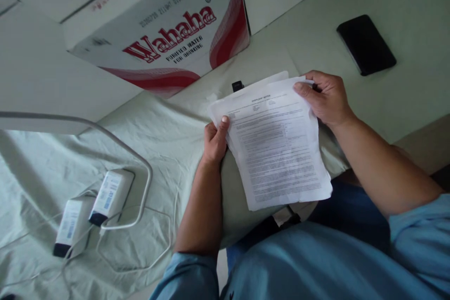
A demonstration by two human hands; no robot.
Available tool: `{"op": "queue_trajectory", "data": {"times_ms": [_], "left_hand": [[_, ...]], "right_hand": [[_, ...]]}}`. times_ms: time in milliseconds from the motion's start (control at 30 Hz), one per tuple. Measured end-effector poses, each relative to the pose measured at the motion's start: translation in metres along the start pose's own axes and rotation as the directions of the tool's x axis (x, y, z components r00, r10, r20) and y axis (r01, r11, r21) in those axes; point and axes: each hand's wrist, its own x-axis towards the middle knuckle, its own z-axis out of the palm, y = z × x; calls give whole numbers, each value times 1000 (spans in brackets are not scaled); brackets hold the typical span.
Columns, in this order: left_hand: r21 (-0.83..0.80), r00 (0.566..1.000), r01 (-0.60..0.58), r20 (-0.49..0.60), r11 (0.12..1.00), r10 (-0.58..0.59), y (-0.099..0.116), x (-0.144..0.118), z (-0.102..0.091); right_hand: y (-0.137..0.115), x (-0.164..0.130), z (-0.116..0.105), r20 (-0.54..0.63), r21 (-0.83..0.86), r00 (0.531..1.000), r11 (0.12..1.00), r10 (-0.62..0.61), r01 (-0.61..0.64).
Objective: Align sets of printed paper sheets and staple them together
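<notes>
A small stack of printed paper sheets (277, 150) is held up above the table's front edge, its text facing me. My left hand (216, 139) grips the left edge, thumb on top and fingers curled underneath. At the upper right corner my right hand (325, 96) pinches the sheets between thumb and fingers. The sheets are slightly fanned, with a rear one showing past the top edge. A small black object (238, 86) pokes out just beyond the papers; most of it is hidden.
A white and red Wahaha water carton (168, 37) stands behind the papers. A dark phone-like object (366, 44) lies at the right. Two white boxes with dark ends (108, 194) sit at the left among cables (149, 183). A green cloth (161, 136) covers the table.
</notes>
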Motion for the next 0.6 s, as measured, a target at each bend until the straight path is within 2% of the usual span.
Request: {"op": "queue_trajectory", "data": {"times_ms": [100,333,600], "left_hand": [[-36,1000,20,-12,999,-21,2,-1,2],[-92,996,77,50,993,-72,3,-3,3],[-110,996,65,62,992,-59,0,-3,1]], "right_hand": [[1,0,0,0,-2,1000,1000,-7,7],[4,-1,2,-19,29,1000,1000,-4,5],[-2,-1,0,-14,10,1000,1000,3,-3]]}}
